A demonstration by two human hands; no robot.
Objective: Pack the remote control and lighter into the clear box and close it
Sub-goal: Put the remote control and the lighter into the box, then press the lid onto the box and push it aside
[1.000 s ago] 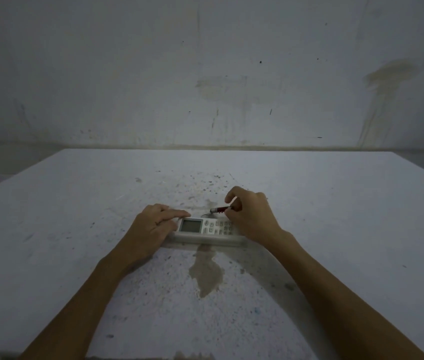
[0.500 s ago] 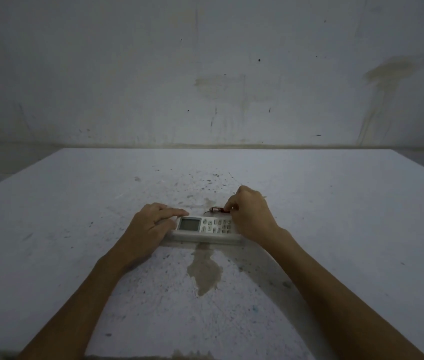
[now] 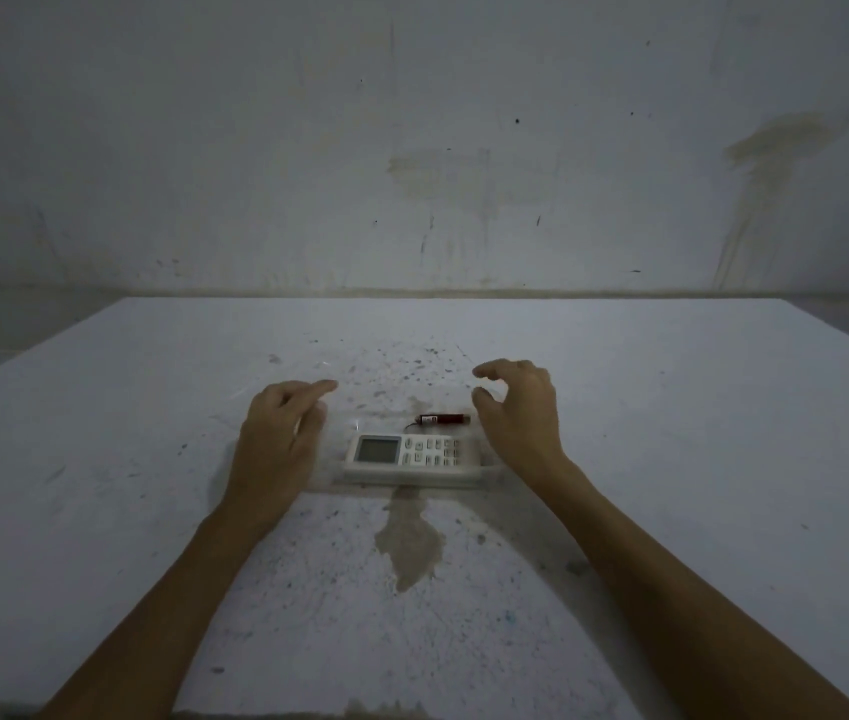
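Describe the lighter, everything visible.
The lighter is a small, slim dark-red cylinder with a pale label patch near its left end and a thin dark wire or loop trailing from that end. It lies flat on its side, lengthwise left to right, just behind the white remote control. Neither hand touches it; the right hand hovers open beside its right end. Finer detail is lost in dim light.

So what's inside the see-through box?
The white remote control lies flat in the clear box, and the red lighter lies just behind it. The box's far edge and any lid are too faint to make out.
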